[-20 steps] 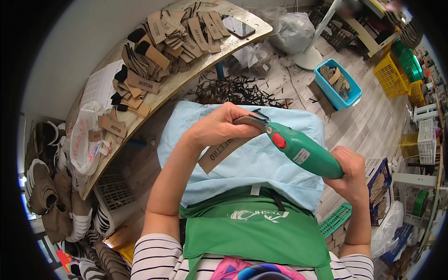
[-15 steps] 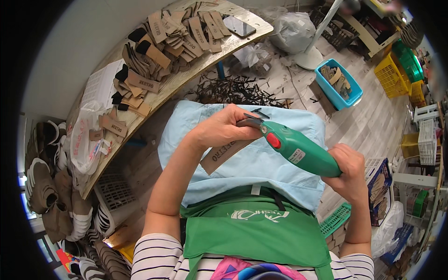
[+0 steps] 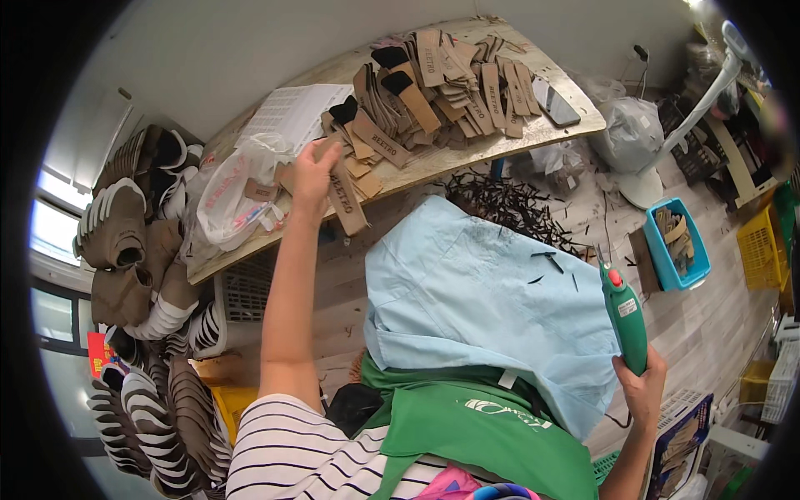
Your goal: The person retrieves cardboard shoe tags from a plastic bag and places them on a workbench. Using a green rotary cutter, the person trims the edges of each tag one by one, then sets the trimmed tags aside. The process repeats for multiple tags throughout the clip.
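At the near edge of the wooden table, my left hand pinches a brown printed strap, which hangs down from the fingers. Beyond that hand, brown straps, some with black ends, are heaped on the tabletop. My right hand, low on the right, is wrapped round the handle of green electric scissors with a red button, blades pointing up and away from me. A light-blue cloth covers my lap, and a few black offcuts lie on it.
Black scraps litter the floor beyond the cloth. A blue bin holding strap pieces stands to the right, near a white stand. A phone and a plastic bag lie on the table. Stacked shoes fill the left side.
My left hand has moved from the scissor blades to the table edge, with a strap in it. My right hand has lowered the scissors to the right, and the view has turned left.
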The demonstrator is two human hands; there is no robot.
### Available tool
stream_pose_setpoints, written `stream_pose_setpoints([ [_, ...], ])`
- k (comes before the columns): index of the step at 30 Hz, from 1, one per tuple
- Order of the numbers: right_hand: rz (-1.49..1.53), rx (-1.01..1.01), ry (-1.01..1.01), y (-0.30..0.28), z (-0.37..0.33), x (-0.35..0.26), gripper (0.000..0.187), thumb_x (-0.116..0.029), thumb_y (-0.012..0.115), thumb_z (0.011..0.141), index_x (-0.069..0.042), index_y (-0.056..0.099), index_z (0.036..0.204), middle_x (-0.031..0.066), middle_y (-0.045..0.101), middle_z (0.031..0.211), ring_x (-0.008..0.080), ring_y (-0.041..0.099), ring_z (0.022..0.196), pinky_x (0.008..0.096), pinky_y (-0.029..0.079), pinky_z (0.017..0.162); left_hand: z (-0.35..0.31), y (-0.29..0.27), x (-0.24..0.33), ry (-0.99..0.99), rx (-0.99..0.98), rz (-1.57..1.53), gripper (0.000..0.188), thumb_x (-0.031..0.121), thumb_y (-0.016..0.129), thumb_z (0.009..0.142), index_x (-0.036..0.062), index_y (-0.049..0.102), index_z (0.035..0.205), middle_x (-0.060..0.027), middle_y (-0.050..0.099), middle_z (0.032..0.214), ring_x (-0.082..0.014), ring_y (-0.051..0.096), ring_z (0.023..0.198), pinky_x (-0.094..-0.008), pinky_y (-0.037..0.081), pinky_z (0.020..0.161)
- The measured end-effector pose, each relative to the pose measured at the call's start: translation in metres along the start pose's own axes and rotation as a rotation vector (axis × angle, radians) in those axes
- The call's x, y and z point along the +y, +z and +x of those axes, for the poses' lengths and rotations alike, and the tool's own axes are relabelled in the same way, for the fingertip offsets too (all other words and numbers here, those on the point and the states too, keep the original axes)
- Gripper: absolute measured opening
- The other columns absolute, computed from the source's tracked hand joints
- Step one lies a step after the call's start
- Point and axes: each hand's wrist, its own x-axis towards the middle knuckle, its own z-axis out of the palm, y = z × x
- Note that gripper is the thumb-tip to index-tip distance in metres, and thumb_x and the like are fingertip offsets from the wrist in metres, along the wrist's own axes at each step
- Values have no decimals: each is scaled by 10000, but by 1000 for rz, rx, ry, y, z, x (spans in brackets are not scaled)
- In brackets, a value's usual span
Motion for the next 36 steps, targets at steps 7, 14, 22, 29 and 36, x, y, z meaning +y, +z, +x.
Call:
stream_pose_setpoints([
  [7, -6, -4, 60, 17, 2, 5, 213, -102, 726, 738, 29, 598, 847, 41, 546, 674, 124, 487, 628, 290, 420, 592, 69, -67, -47, 536, 550, 1208, 421, 295, 751, 815, -32, 662, 1064, -157, 666, 979, -249, 644, 906, -373, 507, 822],
  [14, -51, -26, 42, 25, -5, -4, 254, -129, 750, 722, 33, 577, 813, 100, 533, 669, 172, 471, 606, 327, 413, 587, 93, 51, -75, 111, 424, 1138, 606, 376, 772, 777, 23, 600, 1238, -160, 641, 1147, -300, 606, 1078, -402, 488, 913],
  [22, -65, 17, 66, 27, -20, 2, 256, -113, 756, 709, 33, 582, 828, 105, 532, 685, 206, 476, 608, 338, 413, 594, 61, 58, -36, 180, 298, 668, 298, 260, 742, 800, 4, 626, 898, -109, 647, 780, -262, 612, 697, -422, 470, 654],
  [29, 115, 46, -28, 36, -14, -42, 239, -78, 754, 703, 18, 587, 844, 99, 554, 710, 217, 508, 612, 334, 420, 595, -84, 171, 25, -17, -185, -389, 201, 180, 589, 977, 9, 604, 1084, -17, 648, 971, -75, 577, 846, -240, 474, 765],
  [36, 95, 50, -81, 38, -16, -55, 226, -76, 765, 712, 6, 587, 824, 87, 560, 700, 206, 519, 601, 324, 423, 584, -166, 238, 27, -69, -365, -469, 149, 188, 565, 995, 46, 530, 1024, 10, 583, 910, -52, 506, 814, -227, 443, 752],
])
